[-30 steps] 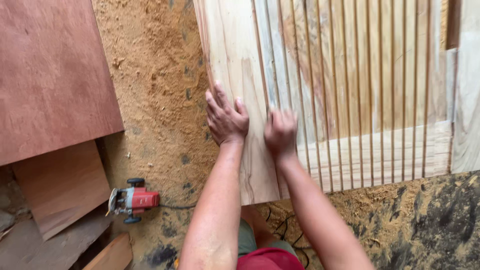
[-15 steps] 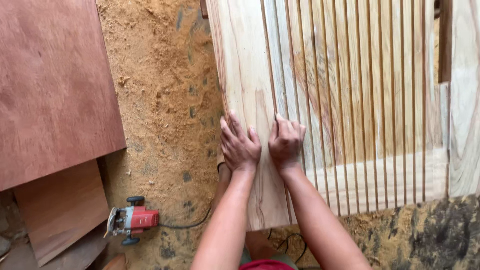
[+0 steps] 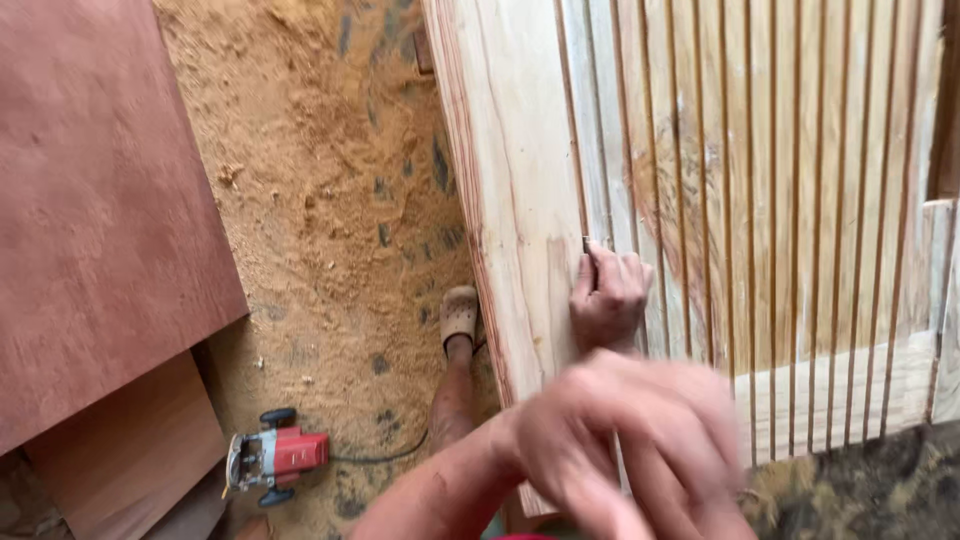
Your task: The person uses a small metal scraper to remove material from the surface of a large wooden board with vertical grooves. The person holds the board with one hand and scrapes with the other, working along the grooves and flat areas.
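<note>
A view from above, looking down at a person's two bare hands at work on a large slatted wooden panel (image 3: 700,200). The panel fills the frame from twelve o'clock round to four o'clock: pale timber with a broad plain board along its left edge, many narrow upright slats with thin dark gaps between them, and a cross rail near its lower end.

One hand (image 3: 608,300) rests on the panel just right of the frame's centre. Its fingers (image 3: 585,285) are curled and pressed to the wood where the broad board meets the first slat; whether they pinch anything small cannot be told. Which arm this hand belongs to is hidden.

The other hand (image 3: 620,450) hangs closer to the camera at about five o'clock, in front of the panel's lower corner. It is heavily blurred, its fingers loosely spread and holding nothing visible, with its forearm running down to six o'clock.

Left of the panel, a sandalled foot (image 3: 459,318) stands on a floor thick with sawdust (image 3: 320,200). At seven o'clock a red power router (image 3: 275,465) lies on the sawdust, its dark cord trailing right. A large reddish-brown plywood sheet (image 3: 100,220) covers the nine to eleven o'clock side, with a smaller brown board (image 3: 125,450) below it at eight o'clock.
</note>
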